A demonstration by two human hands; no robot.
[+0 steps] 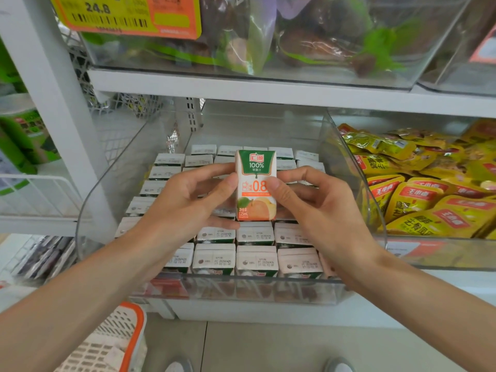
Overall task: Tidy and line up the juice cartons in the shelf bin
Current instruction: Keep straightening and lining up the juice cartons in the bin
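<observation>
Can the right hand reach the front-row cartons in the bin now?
Likely yes, once freed: the right hand pinches the held carton with the left hand, but the front-row cartons sit uncovered in the open-topped bin close to it.

A shop: price tag (128,14) on white shelving (241,85), clear bins of packaged snacks (429,189), shopping basket (118,342).

left hand (188,202) and right hand (319,210) cover the edges of the juice carton (256,183) and the middle cartons (255,233) behind it; print on the carton tops is too small to read.
</observation>
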